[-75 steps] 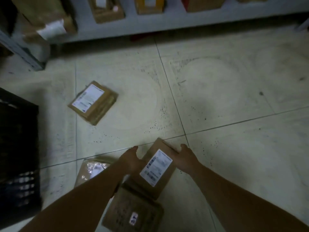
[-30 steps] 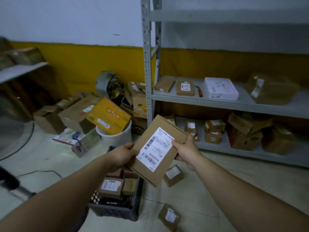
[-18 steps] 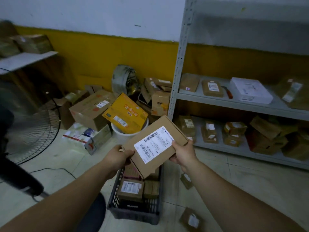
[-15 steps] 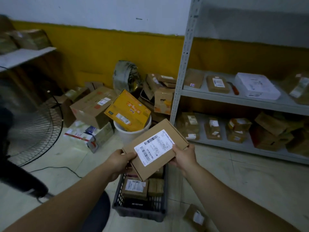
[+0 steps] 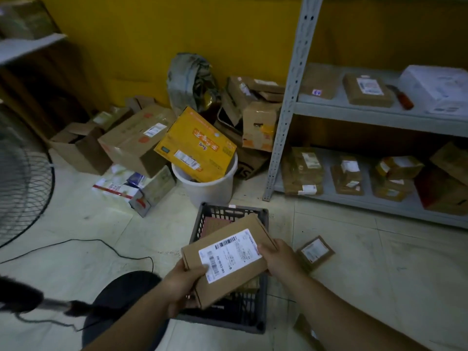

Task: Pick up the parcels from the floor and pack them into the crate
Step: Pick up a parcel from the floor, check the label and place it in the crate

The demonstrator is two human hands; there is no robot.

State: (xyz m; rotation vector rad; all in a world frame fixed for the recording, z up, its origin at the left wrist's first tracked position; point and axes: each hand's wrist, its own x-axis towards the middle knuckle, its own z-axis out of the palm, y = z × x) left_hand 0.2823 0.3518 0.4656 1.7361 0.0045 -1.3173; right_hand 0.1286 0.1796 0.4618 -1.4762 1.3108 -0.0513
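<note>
Left hand (image 5: 182,285), right hand (image 5: 279,257) grip parcel (image 5: 229,259) ends, above crate (image 5: 262,314).

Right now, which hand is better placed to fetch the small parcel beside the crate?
Right. Both hold the labelled parcel; the right hand is beside the small parcel, the left hand across the crate.

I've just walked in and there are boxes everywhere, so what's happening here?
A person is packing parcels. Both hands hold a flat brown parcel, label up, above the dark crate on the floor: the left hand grips its near corner, the right hand its right edge. A reddish packet lies inside the crate. A small parcel lies on the floor to the crate's right.
</note>
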